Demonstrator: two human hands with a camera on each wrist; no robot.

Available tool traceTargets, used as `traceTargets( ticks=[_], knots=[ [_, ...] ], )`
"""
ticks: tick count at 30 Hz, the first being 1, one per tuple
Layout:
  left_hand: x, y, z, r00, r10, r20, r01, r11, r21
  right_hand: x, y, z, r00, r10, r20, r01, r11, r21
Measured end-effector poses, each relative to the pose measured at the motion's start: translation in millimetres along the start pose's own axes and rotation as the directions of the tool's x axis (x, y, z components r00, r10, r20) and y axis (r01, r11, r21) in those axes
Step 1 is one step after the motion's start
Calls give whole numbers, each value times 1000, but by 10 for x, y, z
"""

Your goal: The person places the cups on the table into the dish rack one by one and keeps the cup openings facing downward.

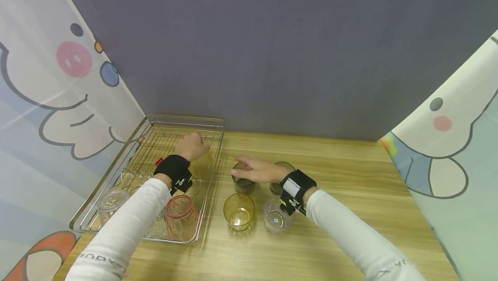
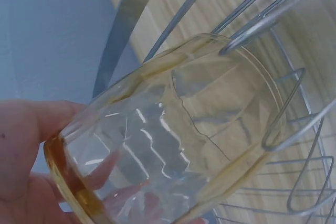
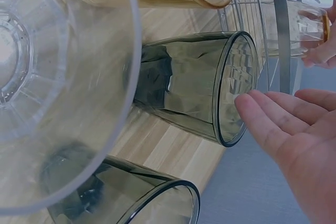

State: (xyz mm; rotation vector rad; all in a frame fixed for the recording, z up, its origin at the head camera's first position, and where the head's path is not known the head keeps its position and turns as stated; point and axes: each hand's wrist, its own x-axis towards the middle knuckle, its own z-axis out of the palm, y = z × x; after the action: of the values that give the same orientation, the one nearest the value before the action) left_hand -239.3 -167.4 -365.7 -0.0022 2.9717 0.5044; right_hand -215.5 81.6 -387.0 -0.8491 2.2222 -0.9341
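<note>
My left hand (image 1: 190, 146) grips a faceted amber glass (image 2: 173, 129) by its thick base, thumb and fingers around it. The glass is upside down, mouth toward the wires of a metal dish rack (image 1: 186, 120). On the table, my right hand (image 1: 258, 170) hovers over a smoky grey glass (image 3: 184, 77); its fingers reach out, fingertips right at the rim. That grey glass stands upright, mouth up. Beyond the right wrist is a second grey glass (image 1: 285, 166), partly covered by the hand and wrist strap.
Nearer me on the table stand a yellow glass (image 1: 239, 212) and a clear glass (image 1: 277, 218). Inside the rack's near end are a pink glass (image 1: 181, 218) and a clear glass (image 1: 112, 201), both upside down. A grey wall (image 1: 272, 56) closes off the back.
</note>
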Motion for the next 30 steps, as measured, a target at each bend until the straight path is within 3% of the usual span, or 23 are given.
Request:
traceTargets(
  ticks=[9, 16, 25, 30],
  knots=[
    [-8, 68, 101, 998, 3, 56, -6, 998, 61, 19, 26, 25, 1000, 9, 8, -9, 1000, -2],
    [16, 82, 116, 999, -3, 38, -1, 994, 107, 3, 4, 1, 999, 42, 2, -42, 999, 10],
    [21, 14, 191, 1000, 12, 13, -13, 995, 94, -25, 10, 11, 999, 46, -2, -46, 999, 12],
    [24, -25, 243, 999, 3, 39, -8, 994, 110, -29, -4, 25, 999, 42, -18, -42, 999, 7]
  ],
)
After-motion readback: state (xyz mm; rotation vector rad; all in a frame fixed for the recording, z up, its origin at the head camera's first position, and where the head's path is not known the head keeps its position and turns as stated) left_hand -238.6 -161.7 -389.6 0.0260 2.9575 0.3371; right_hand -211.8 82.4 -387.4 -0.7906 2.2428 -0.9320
